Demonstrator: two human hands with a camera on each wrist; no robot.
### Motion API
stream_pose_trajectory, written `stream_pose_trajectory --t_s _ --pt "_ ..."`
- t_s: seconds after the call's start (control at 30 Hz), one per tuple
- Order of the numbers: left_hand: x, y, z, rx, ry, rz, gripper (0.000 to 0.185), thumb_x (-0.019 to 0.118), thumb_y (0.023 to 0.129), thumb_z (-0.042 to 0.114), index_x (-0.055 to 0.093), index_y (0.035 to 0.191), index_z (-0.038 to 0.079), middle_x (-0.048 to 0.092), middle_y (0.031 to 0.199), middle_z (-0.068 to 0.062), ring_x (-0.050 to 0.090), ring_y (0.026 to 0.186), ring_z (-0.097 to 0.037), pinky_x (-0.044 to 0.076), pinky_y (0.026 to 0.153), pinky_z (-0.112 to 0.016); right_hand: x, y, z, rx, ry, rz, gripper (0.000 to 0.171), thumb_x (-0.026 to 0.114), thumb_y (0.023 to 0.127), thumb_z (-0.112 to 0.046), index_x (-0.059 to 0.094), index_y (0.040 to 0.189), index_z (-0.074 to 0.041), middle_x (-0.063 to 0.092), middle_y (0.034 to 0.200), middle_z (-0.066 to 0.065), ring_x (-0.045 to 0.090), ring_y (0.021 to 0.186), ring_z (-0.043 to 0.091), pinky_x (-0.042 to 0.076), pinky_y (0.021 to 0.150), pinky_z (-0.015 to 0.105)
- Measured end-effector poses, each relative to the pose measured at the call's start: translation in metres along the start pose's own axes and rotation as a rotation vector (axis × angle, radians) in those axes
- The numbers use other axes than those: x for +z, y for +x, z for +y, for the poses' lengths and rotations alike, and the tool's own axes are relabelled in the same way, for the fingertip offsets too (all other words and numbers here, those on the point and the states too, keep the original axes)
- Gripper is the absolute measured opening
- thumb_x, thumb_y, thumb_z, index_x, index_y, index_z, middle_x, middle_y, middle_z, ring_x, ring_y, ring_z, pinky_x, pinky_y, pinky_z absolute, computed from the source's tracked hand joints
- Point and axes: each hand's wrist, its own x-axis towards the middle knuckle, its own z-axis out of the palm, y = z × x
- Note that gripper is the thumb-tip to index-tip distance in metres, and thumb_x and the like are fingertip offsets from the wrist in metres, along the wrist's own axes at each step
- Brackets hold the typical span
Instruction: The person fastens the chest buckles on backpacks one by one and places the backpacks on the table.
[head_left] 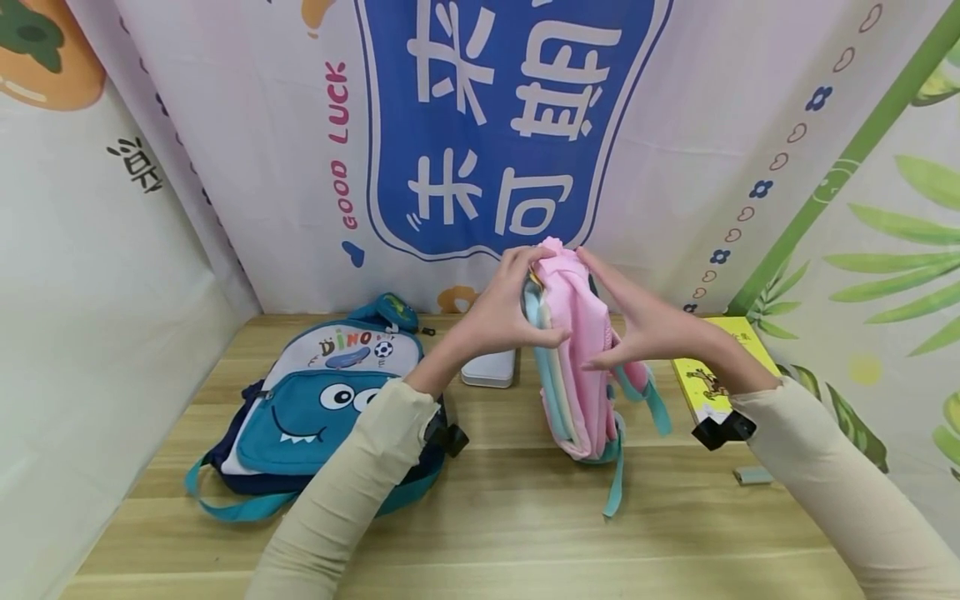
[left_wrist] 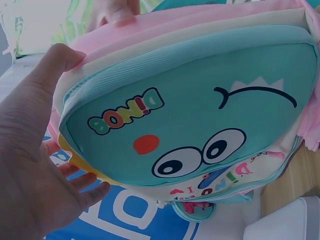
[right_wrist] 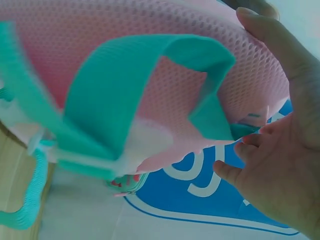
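Both hands hold a pink child's backpack point(head_left: 577, 367), turned edge-on in the head view. From its left side my left hand point(head_left: 498, 312) grips the upper end, thumb on the pink edge and fingers by a yellow trim. On the other side my right hand point(head_left: 648, 325) grips the same end, its thumb on the pink mesh back point(right_wrist: 190, 20). The left wrist view shows the teal front pocket point(left_wrist: 200, 70) with a cartoon dinosaur face. Teal shoulder straps point(right_wrist: 115, 85) hang loose from the back, and a small round pouch point(left_wrist: 195, 210) dangles from the bag.
A blue dinosaur backpack point(head_left: 300, 417) lies on the wooden table point(head_left: 510, 533) at left. Behind the pink bag is a white case point(head_left: 489, 369). A yellow book point(head_left: 738, 342) and a small grey object point(head_left: 753, 476) lie at right. A printed curtain point(head_left: 300, 167) hangs behind the table.
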Motion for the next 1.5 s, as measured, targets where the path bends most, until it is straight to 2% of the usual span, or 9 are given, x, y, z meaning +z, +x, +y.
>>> stream_pose_trajectory --t_s 0.17,0.57,0.87,1.03,1.17,1.33,1.5 --pt "-0.003 -0.001 -0.002 -0.007 0.003 0.001 0.100 0.087 0.072 0.034 0.033 0.155 0.020 0.032 0.153 -0.012 0.045 0.126 -0.026 0.054 0.097 -0.042 0.004 -0.011 0.007 0.059 -0.012 -0.018 0.140 0.095 0.070 -0.034 -0.008 0.164 -0.030 -0.003 0.173 0.005 0.006 0.159 0.032 0.017 0.123 0.063" --pt "-0.009 -0.002 -0.006 -0.015 -0.009 -0.006 0.097 0.085 0.073 0.034 0.034 0.154 0.018 0.032 0.153 -0.012 0.042 0.129 -0.026 0.052 0.101 -0.046 0.017 -0.043 0.037 0.152 0.002 -0.113 0.136 0.093 0.072 -0.038 -0.005 0.165 -0.023 0.001 0.173 0.011 0.009 0.157 0.042 0.023 0.118 0.069" --pt "-0.014 -0.003 -0.010 -0.018 -0.027 -0.012 0.096 0.084 0.075 0.032 0.032 0.155 0.018 0.031 0.155 -0.010 0.039 0.132 -0.026 0.051 0.104 -0.047 0.037 -0.058 0.055 0.076 0.080 -0.141 0.136 0.094 0.072 -0.025 -0.005 0.165 -0.023 0.003 0.172 0.014 0.012 0.155 0.045 0.023 0.116 0.071" --pt "-0.017 -0.004 -0.012 -0.032 -0.042 -0.019 0.096 0.083 0.076 0.031 0.031 0.155 0.018 0.029 0.156 -0.011 0.038 0.134 -0.027 0.051 0.106 -0.047 0.049 -0.062 0.064 0.072 0.139 -0.142 0.137 0.096 0.069 -0.027 -0.002 0.165 -0.027 0.012 0.172 0.009 0.022 0.154 0.038 0.028 0.117 0.066" --pt "-0.018 -0.005 -0.015 -0.027 -0.052 -0.013 0.096 0.083 0.076 0.030 0.031 0.155 0.017 0.030 0.156 -0.011 0.038 0.134 -0.027 0.049 0.107 -0.047 0.059 -0.068 0.072 0.090 0.134 -0.144 0.129 0.095 0.070 -0.032 0.007 0.165 -0.024 0.028 0.166 0.010 0.034 0.149 0.035 0.034 0.116 0.060" --pt "-0.019 -0.007 -0.019 -0.020 -0.060 -0.006 0.095 0.083 0.075 0.029 0.032 0.155 0.015 0.034 0.150 -0.012 0.038 0.132 -0.026 0.046 0.111 -0.046 0.072 -0.073 0.081 0.104 0.155 -0.157 0.116 0.094 0.072 -0.033 0.021 0.161 -0.019 0.047 0.153 0.006 0.047 0.138 0.025 0.040 0.114 0.041" --pt "-0.020 -0.008 -0.021 -0.023 -0.065 -0.005 0.094 0.084 0.076 0.027 0.033 0.154 0.014 0.037 0.144 -0.011 0.038 0.131 -0.025 0.044 0.113 -0.047 0.084 -0.074 0.088 0.109 0.190 -0.123 0.110 0.094 0.072 -0.032 0.026 0.158 -0.022 0.053 0.146 0.002 0.053 0.131 0.016 0.043 0.110 0.030"
